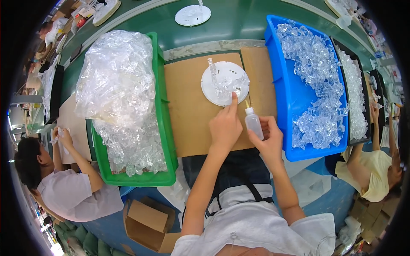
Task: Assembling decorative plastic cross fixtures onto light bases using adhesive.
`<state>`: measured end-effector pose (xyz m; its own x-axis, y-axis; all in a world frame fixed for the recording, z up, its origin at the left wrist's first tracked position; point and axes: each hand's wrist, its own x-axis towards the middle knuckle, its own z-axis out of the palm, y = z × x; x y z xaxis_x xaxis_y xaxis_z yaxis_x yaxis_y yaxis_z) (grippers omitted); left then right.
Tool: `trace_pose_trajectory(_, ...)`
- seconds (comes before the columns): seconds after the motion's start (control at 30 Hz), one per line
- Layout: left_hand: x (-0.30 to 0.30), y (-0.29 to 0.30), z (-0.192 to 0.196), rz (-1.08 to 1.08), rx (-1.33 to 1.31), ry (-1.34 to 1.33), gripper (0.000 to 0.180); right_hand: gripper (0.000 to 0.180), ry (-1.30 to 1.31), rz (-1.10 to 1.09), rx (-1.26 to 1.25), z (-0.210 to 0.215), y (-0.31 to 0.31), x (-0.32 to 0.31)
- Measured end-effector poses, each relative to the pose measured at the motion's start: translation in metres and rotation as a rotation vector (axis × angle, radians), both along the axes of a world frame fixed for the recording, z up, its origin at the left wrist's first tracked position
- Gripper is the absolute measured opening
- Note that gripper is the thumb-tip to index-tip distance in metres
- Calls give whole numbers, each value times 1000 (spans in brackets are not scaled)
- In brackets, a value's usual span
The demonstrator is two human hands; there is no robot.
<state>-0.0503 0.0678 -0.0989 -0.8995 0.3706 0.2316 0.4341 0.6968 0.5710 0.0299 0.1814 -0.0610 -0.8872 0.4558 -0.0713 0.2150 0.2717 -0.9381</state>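
Note:
A white round plate [209, 94] lies on the brown cardboard in front of me. On it stand clear plastic pieces, among them a tall beaded clear stem [212, 72] at its left. My left hand [226, 128] reaches the plate's near rim, index finger stretched over it and the other fingers curled; its thumb is hidden. Just right of it, my right hand [270, 137] is closed around a small translucent squeeze bottle [253, 123]. The bottle's white cap and thin yellowish nozzle point up and away from me, close to the plate's lower right edge.
A green bin [170, 145] with bagged and loose clear pieces stands left. At right are a blue bin [287, 91] of clear pieces and a black tray [366, 137]. Another white disc [183, 17] sits on the far green surface. Co-workers sit at both sides.

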Motion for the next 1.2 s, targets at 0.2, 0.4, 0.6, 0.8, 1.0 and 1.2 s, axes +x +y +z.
trace_pose_trajectory(0.2,13,-11,-6,29,208,-29,48,28,-81,24,80,-2,3,4)
trace_pose_trajectory(0.4,6,-22,0,73,-66,157,41,28,-106,44,156,-4,3,-9)
trace_pose_trajectory(0.6,4,-23,-3,28,-101,124,39,26,-99,42,207,-6,1,-15)
trace_pose_trajectory(0.8,2,-20,1,32,-85,135,34,26,-96,21,216,-9,-1,-16)
trace_pose_trajectory(1.0,3,-22,1,14,-132,165,38,25,-90,20,202,-7,-2,-18)
trace_pose_trajectory(1.2,-3,-29,-1,115,257,-147,33,28,-57,10,79,-4,0,-10)
